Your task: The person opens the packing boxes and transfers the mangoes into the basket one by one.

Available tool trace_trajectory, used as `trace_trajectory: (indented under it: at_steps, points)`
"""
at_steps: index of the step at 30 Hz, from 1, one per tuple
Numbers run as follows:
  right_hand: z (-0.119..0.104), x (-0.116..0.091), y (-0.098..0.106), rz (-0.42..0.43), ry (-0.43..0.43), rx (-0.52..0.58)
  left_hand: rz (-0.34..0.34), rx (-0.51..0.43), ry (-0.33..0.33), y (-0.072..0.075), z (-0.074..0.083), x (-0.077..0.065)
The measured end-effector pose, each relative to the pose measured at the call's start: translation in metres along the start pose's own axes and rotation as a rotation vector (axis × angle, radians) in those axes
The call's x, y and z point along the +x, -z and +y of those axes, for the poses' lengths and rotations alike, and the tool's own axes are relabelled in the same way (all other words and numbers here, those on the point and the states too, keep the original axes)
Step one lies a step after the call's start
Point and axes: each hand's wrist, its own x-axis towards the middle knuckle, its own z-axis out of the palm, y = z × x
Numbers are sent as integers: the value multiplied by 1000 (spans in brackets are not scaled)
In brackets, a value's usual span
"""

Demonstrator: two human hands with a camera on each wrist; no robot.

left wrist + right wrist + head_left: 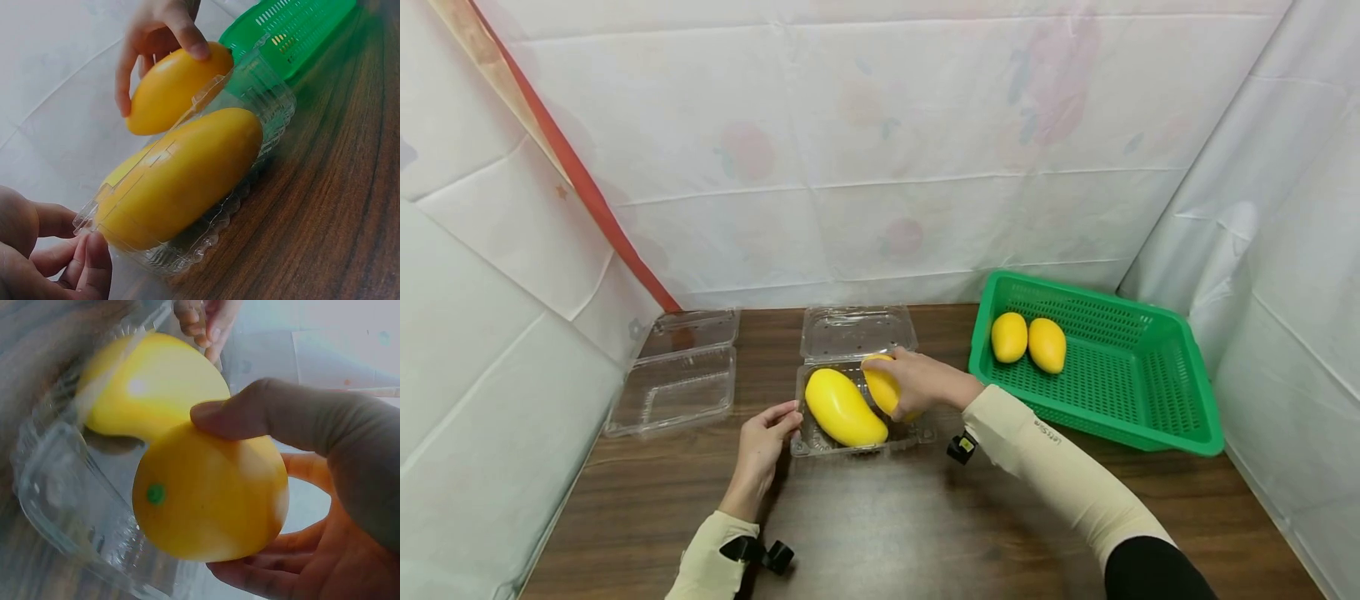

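My right hand [927,381] grips a yellow mango [212,503] with a small green stem spot, thumb on one side and fingers around the other. It holds the fruit over the right part of an open clear plastic clamshell box [859,333]. Inside that box, on the left, lies a larger, longer yellow mango [842,410], slanting toward the front. At the box's left edge my left hand [762,447] pinches the rim between thumb and fingers. The left wrist view shows the held mango [178,90] just beyond the larger one.
A green perforated basket [1180,375] stands on the right, with two yellow mangoes [1047,345] at its left end. Another open clear box [673,392] sits on the left of the wooden table [865,525]. White cloth [850,125] walls the back and sides.
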Motion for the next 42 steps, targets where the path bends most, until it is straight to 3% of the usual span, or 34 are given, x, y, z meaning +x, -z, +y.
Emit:
trace_trajectory:
  at_steps: [17,32,42]
  points:
    - [5,-15,26,55,69,-35,-7,-5,-2,1,-1,1]
    - [19,-29,49,78,-28,-15,-5,-24,-2,2,-1,2]
    - [52,-50,63,145,-76,17,-10,-29,4,1,-1,1]
